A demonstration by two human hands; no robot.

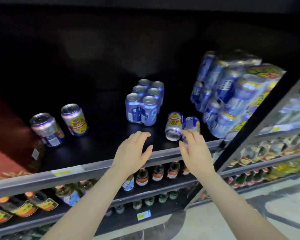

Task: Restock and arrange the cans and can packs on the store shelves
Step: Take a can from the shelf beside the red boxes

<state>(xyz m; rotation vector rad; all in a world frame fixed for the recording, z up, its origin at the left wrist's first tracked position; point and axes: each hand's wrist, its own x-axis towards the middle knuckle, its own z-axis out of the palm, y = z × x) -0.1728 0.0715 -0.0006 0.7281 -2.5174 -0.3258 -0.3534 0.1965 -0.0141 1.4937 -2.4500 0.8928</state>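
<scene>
On the black shelf (100, 135) a shrink-wrapped six-pack of blue cans (143, 103) stands upright in the middle. Two loose cans (174, 125) lie on their sides to its right, near the front edge. Two more single cans stand at the left, one (47, 129) near the edge and one (74, 119) behind it. My left hand (133, 151) hovers open over the shelf edge, in front of the six-pack. My right hand (194, 149) is open, its fingertips at the right lying can (191, 123). It grips nothing.
Stacked wrapped can packs (230, 94) fill the shelf's right end beside a black upright post (260, 118). A red carton (9, 135) sits at the left end. Lower shelves hold bottles (158, 172). More bottle shelves (274, 149) run off to the right.
</scene>
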